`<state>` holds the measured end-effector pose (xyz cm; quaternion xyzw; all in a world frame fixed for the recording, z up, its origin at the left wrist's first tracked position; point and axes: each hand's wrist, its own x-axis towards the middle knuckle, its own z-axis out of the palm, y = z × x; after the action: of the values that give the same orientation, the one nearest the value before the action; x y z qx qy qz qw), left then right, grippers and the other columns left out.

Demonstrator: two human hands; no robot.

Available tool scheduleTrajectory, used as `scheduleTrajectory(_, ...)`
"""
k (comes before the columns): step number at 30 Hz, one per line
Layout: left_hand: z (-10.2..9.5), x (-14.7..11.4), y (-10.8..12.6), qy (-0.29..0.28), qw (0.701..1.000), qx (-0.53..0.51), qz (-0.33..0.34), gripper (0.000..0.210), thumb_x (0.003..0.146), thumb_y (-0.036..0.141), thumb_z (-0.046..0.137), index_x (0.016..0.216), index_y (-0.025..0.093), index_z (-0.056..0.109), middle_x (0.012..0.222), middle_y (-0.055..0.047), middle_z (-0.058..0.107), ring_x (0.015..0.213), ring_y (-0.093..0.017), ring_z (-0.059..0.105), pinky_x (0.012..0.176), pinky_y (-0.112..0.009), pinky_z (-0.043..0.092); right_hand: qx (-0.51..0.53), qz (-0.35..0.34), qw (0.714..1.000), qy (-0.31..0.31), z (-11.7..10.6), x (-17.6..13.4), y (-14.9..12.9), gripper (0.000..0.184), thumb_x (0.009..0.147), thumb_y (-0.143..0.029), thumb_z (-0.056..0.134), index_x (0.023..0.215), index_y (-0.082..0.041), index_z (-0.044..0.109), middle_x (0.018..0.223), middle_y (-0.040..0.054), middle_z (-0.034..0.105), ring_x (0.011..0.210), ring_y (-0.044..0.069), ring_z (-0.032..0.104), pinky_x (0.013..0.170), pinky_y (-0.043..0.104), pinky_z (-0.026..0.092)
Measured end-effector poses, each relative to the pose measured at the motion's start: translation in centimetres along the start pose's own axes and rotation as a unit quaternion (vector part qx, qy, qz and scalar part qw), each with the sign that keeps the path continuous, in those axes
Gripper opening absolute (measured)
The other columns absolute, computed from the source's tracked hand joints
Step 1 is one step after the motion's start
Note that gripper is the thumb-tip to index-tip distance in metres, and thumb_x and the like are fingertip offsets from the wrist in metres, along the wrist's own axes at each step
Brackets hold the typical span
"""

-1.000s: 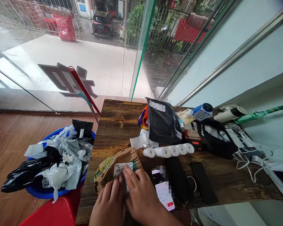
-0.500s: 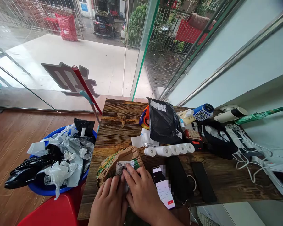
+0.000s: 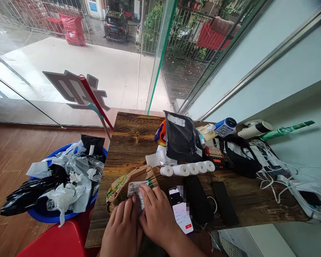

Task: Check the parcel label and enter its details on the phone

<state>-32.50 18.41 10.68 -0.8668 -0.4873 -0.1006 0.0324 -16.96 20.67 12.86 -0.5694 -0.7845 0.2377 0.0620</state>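
A crumpled brown paper parcel (image 3: pixel 147 174) with green and yellow print lies at the near left of the wooden table. On it is a white barcode label (image 3: pixel 135 187), partly covered by fingers. My left hand (image 3: pixel 124 223) is bent over the parcel's near side, its fingertips at the label's lower edge. Lying across the label's right part, my right hand (image 3: pixel 156 210) presses on the parcel with its fingers close together. Both thumbs are near each other, low on the parcel. The parcel's near side is hidden under the hands.
Right of my hands lie a lit phone (image 3: pixel 180 210), a black pouch (image 3: pixel 199 201) and a dark phone-like slab (image 3: pixel 225 203). Behind stand white paper rolls (image 3: pixel 183 170) and a black plastic mailer (image 3: pixel 183 139). A blue basket (image 3: pixel 37 215) of plastic bags and a red stool (image 3: pixel 56 239) are left.
My right hand's fingers have drawn slightly apart from the left ones, so more of the label shows. The whole view has shifted a little; the parcel stays under both hands.
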Motion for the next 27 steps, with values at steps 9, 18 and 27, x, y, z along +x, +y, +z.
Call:
scheduleTrajectory(9, -1.3, 1.4, 0.0, -0.021, 0.999, 0.032, 0.035, 0.043, 0.076, 0.016, 0.05, 0.118, 0.009, 0.057, 0.096, -0.01, 0.058, 0.085, -0.023, 0.049, 0.08, -0.039, 0.043, 0.001, 0.079, 0.993, 0.086, 1.4, 0.6, -1.5, 0.039, 0.09, -0.017, 0.043, 0.129, -0.016, 0.048, 0.133, 0.0049, 0.055, 0.098, 0.024, 0.051, 0.085, 0.041, 0.047)
scheduleTrajectory(18, -2.3, 2.4, 0.8, 0.002, 0.998, 0.057, 0.04, 0.036, 0.075, 0.01, 0.049, 0.106, 0.001, 0.065, 0.088, -0.015, 0.058, 0.081, -0.026, 0.049, 0.072, -0.041, 0.047, 0.015, 0.071, 0.99, 0.121, 1.6, 0.6, -1.4, 0.033, 0.094, -0.02, 0.042, 0.126, -0.02, 0.051, 0.129, 0.0011, 0.059, 0.096, 0.021, 0.053, 0.083, 0.037, 0.048)
scheduleTrajectory(27, -2.4, 2.2, 0.7, -0.001, 0.993, 0.09, 0.075, 0.04, 0.073, 0.013, 0.05, 0.106, 0.002, 0.068, 0.115, -0.023, 0.065, 0.083, -0.03, 0.054, 0.077, -0.045, 0.045, 0.026, 0.067, 0.989, 0.129, 1.4, 0.5, -1.4, 0.035, 0.092, -0.019, 0.044, 0.127, -0.019, 0.049, 0.128, 0.0024, 0.059, 0.098, 0.022, 0.051, 0.086, 0.038, 0.047)
